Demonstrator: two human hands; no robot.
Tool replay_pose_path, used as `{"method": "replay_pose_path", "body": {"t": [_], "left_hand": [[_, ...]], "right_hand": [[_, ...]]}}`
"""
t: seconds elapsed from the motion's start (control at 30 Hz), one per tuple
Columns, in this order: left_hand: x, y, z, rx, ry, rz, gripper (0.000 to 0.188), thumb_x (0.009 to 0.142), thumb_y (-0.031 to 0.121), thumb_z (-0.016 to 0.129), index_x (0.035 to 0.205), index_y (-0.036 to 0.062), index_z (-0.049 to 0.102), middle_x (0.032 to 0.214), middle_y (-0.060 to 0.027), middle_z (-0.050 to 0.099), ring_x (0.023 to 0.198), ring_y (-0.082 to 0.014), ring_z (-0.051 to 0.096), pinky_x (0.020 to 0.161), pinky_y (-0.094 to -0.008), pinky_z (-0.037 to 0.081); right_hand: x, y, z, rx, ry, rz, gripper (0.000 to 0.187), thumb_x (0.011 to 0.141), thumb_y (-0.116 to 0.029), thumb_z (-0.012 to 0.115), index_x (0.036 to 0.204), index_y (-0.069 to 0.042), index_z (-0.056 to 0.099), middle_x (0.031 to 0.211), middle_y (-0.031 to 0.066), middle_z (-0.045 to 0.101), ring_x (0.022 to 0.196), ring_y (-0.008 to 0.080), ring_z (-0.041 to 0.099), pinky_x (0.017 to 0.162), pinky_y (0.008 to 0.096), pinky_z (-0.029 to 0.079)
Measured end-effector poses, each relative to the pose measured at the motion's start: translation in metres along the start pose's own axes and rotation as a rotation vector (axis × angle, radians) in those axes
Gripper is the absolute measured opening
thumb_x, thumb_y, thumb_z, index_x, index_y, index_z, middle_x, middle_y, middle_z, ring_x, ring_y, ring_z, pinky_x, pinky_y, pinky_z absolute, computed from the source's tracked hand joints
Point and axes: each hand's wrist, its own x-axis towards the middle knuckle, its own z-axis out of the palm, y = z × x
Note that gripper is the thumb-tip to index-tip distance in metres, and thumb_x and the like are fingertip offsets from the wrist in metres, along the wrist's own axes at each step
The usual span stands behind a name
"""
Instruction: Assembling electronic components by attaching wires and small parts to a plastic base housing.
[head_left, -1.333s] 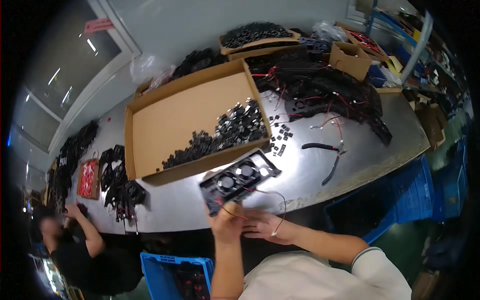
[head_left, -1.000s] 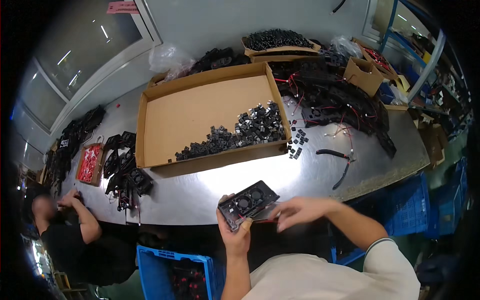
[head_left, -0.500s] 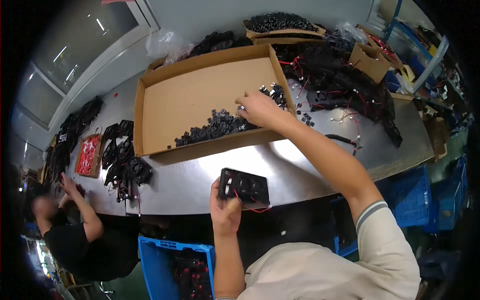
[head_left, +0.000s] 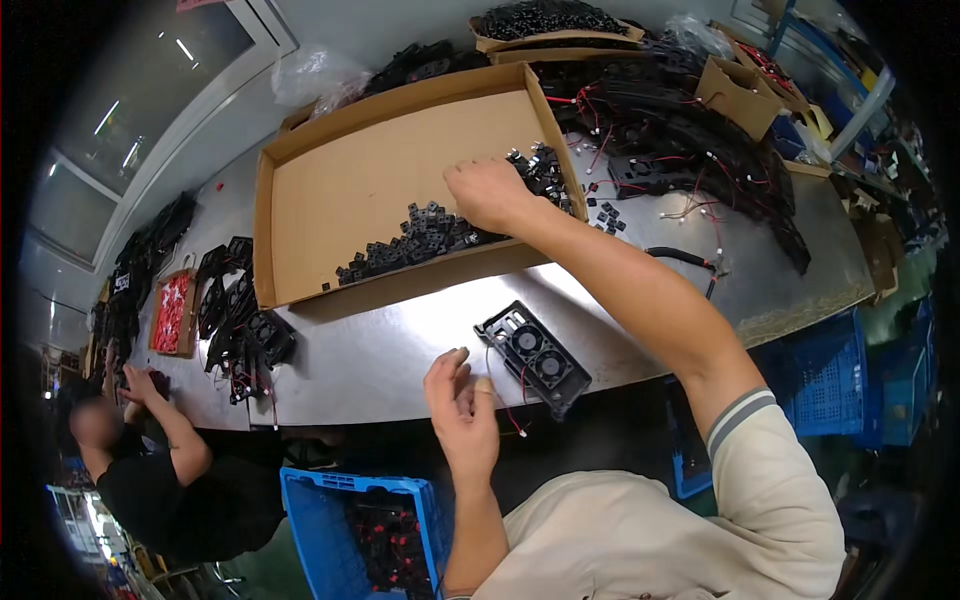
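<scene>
A black plastic housing with two small round fans (head_left: 540, 357) lies tilted at the front edge of the metal table, one end past the edge. Its thin red wire, ending in a white plug, hangs down beside it. Just left of it is my left hand (head_left: 465, 408), holding nothing, its fingers apart and slightly bent. My right hand (head_left: 490, 195) is inside the shallow cardboard box (head_left: 350, 190), over a heap of small black square parts (head_left: 425, 235). Its fingers are curled together, and their tips are hidden, so anything in them cannot be seen.
More fan housings (head_left: 245, 320) and a small box of red and white parts (head_left: 174, 312) lie at left, near a co-worker (head_left: 170, 470). Pliers (head_left: 690, 260) and wired black housings (head_left: 700, 180) are at right. A blue crate (head_left: 360, 485) stands below the table.
My left hand has let go of the fan housing, which now rests turned on the table edge with its fans showing. My right hand has shifted slightly left over the box, its fingers curled.
</scene>
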Motion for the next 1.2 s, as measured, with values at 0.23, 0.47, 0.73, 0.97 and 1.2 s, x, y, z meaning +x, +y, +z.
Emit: {"method": "replay_pose_path", "body": {"t": [0.23,0.47,0.73,0.97,1.2], "left_hand": [[0.016,0.046,0.040,0.886,-0.335,0.401,0.059,0.087,0.029,0.075,0.136,0.0048,0.053,0.147,-0.0289,0.037,0.117,-0.0464,0.053,0.099,-0.0492,0.046],[0.060,0.062,-0.013,0.766,-0.577,0.268,0.052,0.086,0.009,0.068,0.137,0.0140,0.056,0.151,-0.0192,0.039,0.130,-0.0450,0.047,0.104,-0.0485,0.044],[0.064,0.082,0.008,1.226,-1.106,0.715,0.088,0.070,0.011,0.081,0.148,0.0297,0.044,0.151,-0.0100,0.042,0.140,-0.0423,0.036,0.111,-0.0572,0.037],[0.059,0.074,0.026,1.204,-0.766,0.368,0.074,0.079,0.040,0.078,0.143,0.0133,0.051,0.139,-0.0165,0.054,0.132,-0.0400,0.045,0.102,-0.0535,0.040],[0.067,0.067,0.039,1.091,-0.784,0.584,0.079,0.080,0.043,0.078,0.148,0.0196,0.046,0.144,-0.0158,0.050,0.132,-0.0379,0.046,0.109,-0.0540,0.036]], "right_hand": [[-0.050,0.016,-0.046,1.201,0.312,0.328,0.033,0.088,-0.011,0.069,0.117,0.005,0.064,0.096,0.0076,0.068,0.089,0.0138,0.065,0.081,0.0269,0.052],[-0.223,0.011,-0.077,1.498,0.154,0.737,0.025,0.091,-0.003,0.067,0.115,0.003,0.064,0.107,0.0106,0.068,0.099,0.0173,0.067,0.087,0.0276,0.054],[-0.286,-0.005,-0.060,1.824,0.295,0.791,0.028,0.091,0.006,0.061,0.119,0.005,0.059,0.111,0.0126,0.066,0.103,0.0197,0.069,0.092,0.0293,0.055],[-0.283,-0.013,-0.053,1.778,0.226,0.722,0.027,0.091,0.006,0.062,0.118,0.005,0.060,0.113,0.0122,0.065,0.102,0.0199,0.069,0.091,0.0281,0.055],[-0.283,-0.010,-0.053,1.775,0.188,0.762,0.026,0.091,0.004,0.064,0.117,0.003,0.063,0.109,0.0094,0.068,0.102,0.0157,0.067,0.087,0.0268,0.054]]}}
